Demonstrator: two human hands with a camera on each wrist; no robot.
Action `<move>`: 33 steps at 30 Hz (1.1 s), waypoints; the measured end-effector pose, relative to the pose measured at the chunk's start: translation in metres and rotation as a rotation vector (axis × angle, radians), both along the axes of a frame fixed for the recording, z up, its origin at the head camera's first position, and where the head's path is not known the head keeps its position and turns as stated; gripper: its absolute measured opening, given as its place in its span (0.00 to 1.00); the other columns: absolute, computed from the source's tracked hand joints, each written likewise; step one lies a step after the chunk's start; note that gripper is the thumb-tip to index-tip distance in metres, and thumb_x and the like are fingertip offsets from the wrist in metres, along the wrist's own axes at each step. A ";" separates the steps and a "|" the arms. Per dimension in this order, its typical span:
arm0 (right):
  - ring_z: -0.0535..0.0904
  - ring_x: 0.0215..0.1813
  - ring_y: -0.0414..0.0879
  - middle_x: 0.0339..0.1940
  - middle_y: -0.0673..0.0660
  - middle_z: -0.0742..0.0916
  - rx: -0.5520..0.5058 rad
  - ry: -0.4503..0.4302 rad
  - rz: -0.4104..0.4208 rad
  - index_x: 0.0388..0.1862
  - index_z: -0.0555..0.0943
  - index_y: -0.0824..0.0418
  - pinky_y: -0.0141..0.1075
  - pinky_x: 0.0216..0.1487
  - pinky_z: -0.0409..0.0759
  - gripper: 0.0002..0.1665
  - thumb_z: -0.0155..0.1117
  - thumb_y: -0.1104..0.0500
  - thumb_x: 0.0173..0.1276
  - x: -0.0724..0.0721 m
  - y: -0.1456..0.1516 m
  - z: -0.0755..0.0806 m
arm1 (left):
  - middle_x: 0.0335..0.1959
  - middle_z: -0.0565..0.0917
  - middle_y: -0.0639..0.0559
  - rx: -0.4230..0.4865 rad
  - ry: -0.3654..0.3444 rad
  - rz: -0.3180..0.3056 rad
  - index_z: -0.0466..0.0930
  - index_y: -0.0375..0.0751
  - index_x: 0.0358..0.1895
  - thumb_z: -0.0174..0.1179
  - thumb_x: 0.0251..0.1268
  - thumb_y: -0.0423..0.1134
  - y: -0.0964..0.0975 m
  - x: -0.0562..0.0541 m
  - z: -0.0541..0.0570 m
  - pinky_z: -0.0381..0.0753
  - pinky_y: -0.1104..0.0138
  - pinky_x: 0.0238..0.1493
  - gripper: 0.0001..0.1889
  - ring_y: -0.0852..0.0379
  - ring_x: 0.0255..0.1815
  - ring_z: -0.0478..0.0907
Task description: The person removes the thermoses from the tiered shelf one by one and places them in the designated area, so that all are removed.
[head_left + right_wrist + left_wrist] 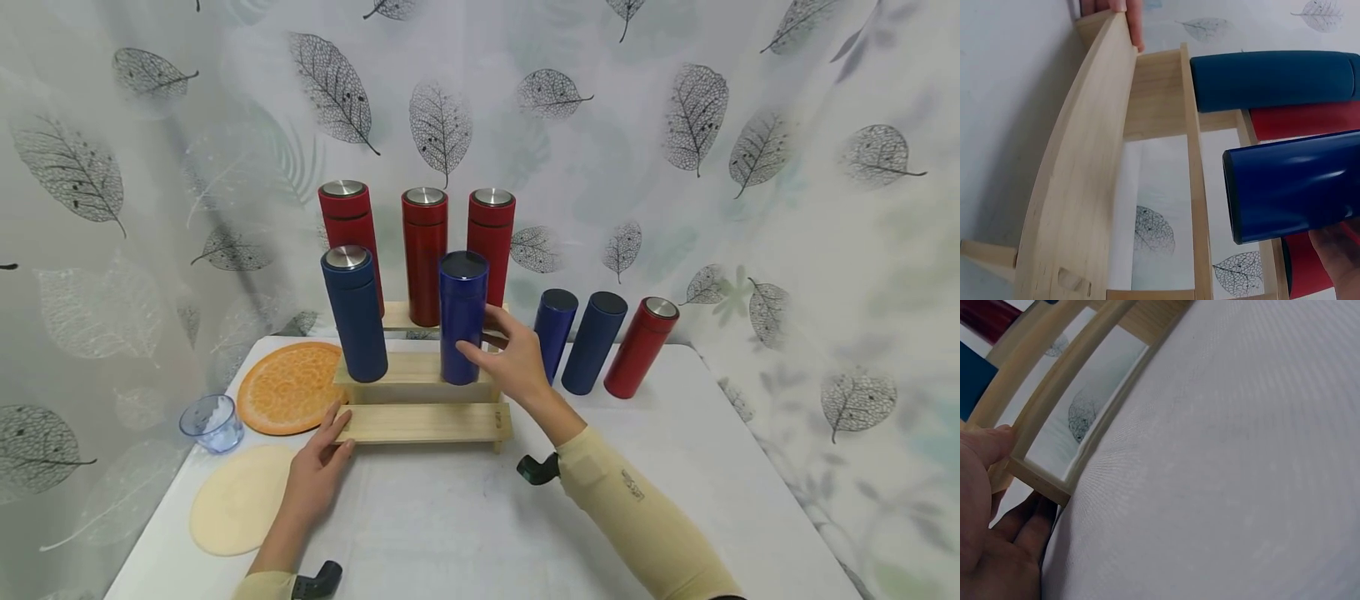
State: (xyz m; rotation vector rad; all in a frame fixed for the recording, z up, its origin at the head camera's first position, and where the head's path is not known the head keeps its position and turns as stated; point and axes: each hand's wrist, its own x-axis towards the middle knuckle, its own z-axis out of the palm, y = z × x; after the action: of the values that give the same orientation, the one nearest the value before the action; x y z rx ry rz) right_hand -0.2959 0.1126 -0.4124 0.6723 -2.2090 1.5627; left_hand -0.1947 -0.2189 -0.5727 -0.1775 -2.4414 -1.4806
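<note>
My right hand (pixel 517 358) grips a glossy blue thermos flask (pixel 462 321) from its right side. The flask is upright, and the right wrist view shows a gap between its base and the middle step of the wooden tiered rack (pixel 427 423). On the left of that step stands a matte blue thermos flask (pixel 356 321) with a silver lid. Three red thermos flasks (pixel 425 267) stand on the top step behind. My left hand (pixel 313 477) holds the left end of the bottom step, its thumb (pixel 999 442) above and fingers below.
Right of the rack, two blue flasks (pixel 595 343) and a red flask (pixel 642 348) stand on the white-covered table (pixel 465 533). To the left lie an orange-slice-patterned round mat (pixel 288 383), a cream round mat (pixel 240 504) and a clear bluish glass (pixel 213 427). A leaf-print curtain (pixel 585 150) hangs behind.
</note>
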 end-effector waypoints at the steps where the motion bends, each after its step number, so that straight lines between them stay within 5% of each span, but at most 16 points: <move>1: 0.88 0.60 0.53 0.59 0.59 0.90 -0.004 -0.002 0.001 0.72 0.81 0.62 0.49 0.62 0.88 0.37 0.84 0.55 0.67 0.000 0.001 0.000 | 0.87 0.60 0.43 0.001 0.000 0.000 0.72 0.41 0.81 0.61 0.86 0.40 0.000 0.000 0.000 0.65 0.88 0.64 0.27 0.36 0.84 0.59; 18: 0.87 0.62 0.50 0.61 0.56 0.89 0.018 0.009 -0.015 0.74 0.80 0.60 0.45 0.64 0.86 0.38 0.83 0.58 0.67 0.001 0.024 -0.002 | 0.86 0.62 0.42 0.008 0.024 -0.003 0.74 0.40 0.80 0.62 0.84 0.38 0.001 0.000 0.002 0.64 0.88 0.64 0.26 0.35 0.84 0.60; 33: 0.87 0.63 0.59 0.63 0.63 0.89 -0.006 0.007 -0.072 0.74 0.80 0.62 0.55 0.64 0.86 0.39 0.84 0.62 0.66 0.006 0.042 0.001 | 0.87 0.61 0.42 -0.011 0.004 0.000 0.72 0.41 0.81 0.61 0.86 0.40 0.000 0.000 0.000 0.63 0.89 0.64 0.27 0.36 0.85 0.57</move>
State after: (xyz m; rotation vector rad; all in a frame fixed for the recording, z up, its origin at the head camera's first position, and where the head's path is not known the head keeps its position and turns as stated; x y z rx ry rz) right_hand -0.2901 0.1546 -0.4117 0.5890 -2.1982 1.5285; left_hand -0.1950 -0.2188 -0.5732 -0.1823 -2.4468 -1.4660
